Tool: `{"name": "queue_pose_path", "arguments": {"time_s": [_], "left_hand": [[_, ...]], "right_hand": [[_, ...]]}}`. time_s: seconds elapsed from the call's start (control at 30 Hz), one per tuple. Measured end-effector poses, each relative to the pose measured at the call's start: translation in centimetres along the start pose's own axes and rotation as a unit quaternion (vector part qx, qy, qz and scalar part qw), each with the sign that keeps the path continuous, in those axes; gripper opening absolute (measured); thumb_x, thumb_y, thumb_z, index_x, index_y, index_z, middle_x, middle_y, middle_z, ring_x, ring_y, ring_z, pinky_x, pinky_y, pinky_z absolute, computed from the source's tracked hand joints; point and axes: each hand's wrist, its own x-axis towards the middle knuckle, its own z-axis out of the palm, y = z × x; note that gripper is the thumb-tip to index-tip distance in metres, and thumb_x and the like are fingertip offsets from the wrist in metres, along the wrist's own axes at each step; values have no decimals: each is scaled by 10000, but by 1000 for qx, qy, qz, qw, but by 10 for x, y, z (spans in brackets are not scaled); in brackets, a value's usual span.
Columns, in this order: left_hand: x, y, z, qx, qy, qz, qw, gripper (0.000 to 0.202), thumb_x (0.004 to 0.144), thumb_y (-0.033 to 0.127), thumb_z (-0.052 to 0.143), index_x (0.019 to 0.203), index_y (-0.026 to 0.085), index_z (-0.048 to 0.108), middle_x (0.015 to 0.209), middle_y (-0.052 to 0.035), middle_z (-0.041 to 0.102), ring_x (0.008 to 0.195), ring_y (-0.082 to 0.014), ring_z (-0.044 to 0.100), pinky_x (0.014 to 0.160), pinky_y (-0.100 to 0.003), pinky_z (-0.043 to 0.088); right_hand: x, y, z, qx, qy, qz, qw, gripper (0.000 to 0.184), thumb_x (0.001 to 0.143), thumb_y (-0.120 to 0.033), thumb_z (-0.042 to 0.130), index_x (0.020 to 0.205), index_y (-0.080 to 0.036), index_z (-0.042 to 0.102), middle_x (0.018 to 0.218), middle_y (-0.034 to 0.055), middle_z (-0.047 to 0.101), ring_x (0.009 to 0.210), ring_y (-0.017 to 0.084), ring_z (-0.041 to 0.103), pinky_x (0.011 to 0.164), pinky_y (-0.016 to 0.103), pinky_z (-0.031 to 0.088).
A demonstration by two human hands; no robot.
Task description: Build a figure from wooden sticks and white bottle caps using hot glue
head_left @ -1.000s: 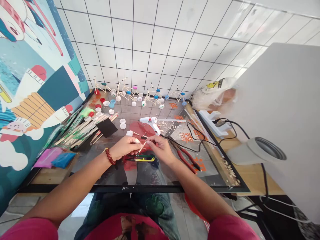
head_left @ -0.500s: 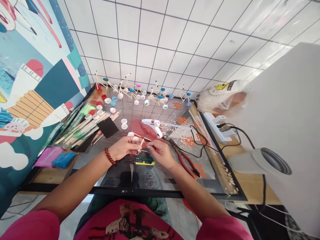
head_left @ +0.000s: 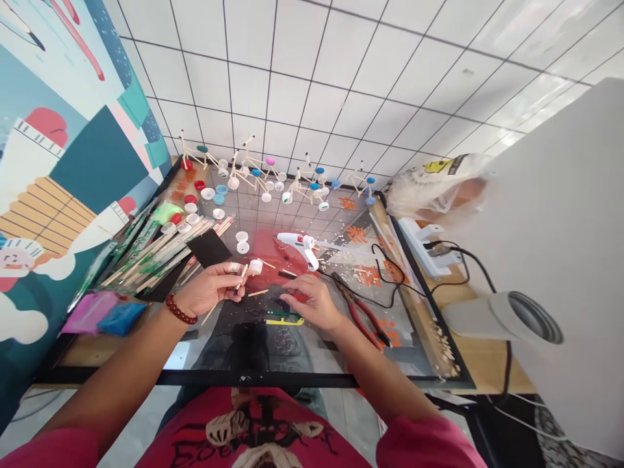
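- L hand (head_left: 212, 290): pinching short wooden stick (head_left: 242, 278) w/ dark end, tilted, just L of white bottle cap (head_left: 255, 266).
- R hand (head_left: 312, 300): thumb & index parted, nothing seen btwn; over tabletop (head_left: 316, 357), near yellow cutter (head_left: 285, 322).
- Hands apart.
- White glue gun (head_left: 301, 247) beyond R hand; red-handled pliers (head_left: 363, 315) to its R.

The left hand (head_left: 212, 291) holds one stick (head_left: 242, 276). The worktop carries one glue gun (head_left: 298, 243), one pair of pliers (head_left: 350, 299), one yellow tool (head_left: 284, 322), one black card (head_left: 209, 247), one pink packet (head_left: 90, 312), one blue packet (head_left: 121, 318) and two touching white caps (head_left: 242, 247). The piled sticks (head_left: 156, 257) overlap too much to count.
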Motion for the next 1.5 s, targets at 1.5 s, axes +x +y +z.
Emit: {"name": "queue_pose_path", "arguments": {"time_s": [1.5], "left_hand": [[9,6,2,-141,60,135,979,235,695,142,803,917,118,727,740,-15,674,618,-117,657,573,-223,582]], "right_hand": [[2,-33,-6,-266,-35,151,951,310,963,-163,462,1084,-185,747,1007,95,751,939,226,686,833,317,504]]}}
